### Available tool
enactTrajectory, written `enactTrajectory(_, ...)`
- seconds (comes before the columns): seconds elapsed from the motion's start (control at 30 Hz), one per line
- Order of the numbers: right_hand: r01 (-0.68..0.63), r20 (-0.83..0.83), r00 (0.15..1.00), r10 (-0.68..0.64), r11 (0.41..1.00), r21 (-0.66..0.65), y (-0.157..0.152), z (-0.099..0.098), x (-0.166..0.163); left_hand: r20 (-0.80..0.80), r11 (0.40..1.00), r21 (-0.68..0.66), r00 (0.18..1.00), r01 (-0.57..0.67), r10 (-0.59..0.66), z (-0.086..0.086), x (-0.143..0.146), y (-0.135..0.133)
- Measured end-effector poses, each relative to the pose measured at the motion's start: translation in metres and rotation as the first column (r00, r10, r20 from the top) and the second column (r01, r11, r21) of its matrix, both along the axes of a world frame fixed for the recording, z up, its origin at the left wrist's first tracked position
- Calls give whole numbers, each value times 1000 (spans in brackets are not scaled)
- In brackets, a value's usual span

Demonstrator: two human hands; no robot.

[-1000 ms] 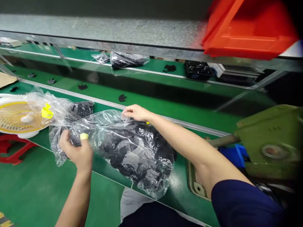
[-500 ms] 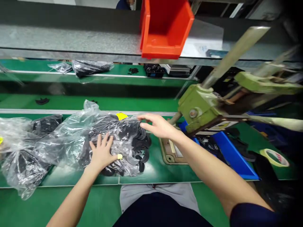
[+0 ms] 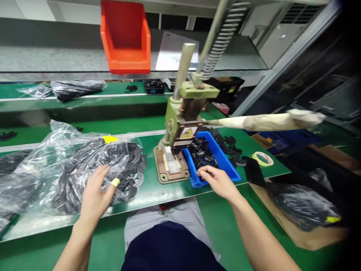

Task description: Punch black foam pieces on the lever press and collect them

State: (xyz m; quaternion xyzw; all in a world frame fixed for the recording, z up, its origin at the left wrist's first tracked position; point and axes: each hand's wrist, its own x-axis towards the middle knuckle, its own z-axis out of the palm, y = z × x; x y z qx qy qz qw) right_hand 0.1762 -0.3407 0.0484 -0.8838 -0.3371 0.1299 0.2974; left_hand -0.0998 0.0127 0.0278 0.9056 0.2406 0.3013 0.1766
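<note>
My left hand rests with fingers apart on a clear plastic bag full of flat, curved black parts. A yellow cover sits on its thumb tip. Curved black parts spill from the bag's right end onto the green bench. My right hand is over the near edge of a blue bin, its fingers curled together. Whatever those fingers may hold is hidden. Small black pieces lie in the bin. Left of the bin stands a green hand press with a metal plate on its base.
The press lever, wrapped in pale material, sticks out to the right. A roll of tape and loose black parts lie right of the bin. Above the bench, an orange bin sits on a shelf. An open carton holds another bag.
The view has turned right. My right hand has left the bag of curved parts and moved over to the blue bin. My left hand stays on the bag.
</note>
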Motion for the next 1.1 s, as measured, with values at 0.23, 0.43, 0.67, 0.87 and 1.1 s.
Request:
enactTrajectory(0.23,20,40,999,-7,938,-346,-27,-27,78,-78,959,-181,968,220,-237,-20,44,-117)
enactTrajectory(0.43,-86,33,993,114,880,-467,-5,-37,83,-139,940,-217,944,265,-298,-18,62,-148)
enactTrajectory(0.67,81,172,985,7,862,-501,-9,-26,95,-132,898,-280,913,338,-385,-16,82,-147)
enactTrajectory(0.87,-9,253,959,127,907,-421,49,-12,118,-131,865,-331,890,376,-437,-15,91,-145)
enactTrajectory(1.1,-171,178,942,284,864,-473,39,-18,122,-143,841,-395,880,369,-453,-20,96,-137)
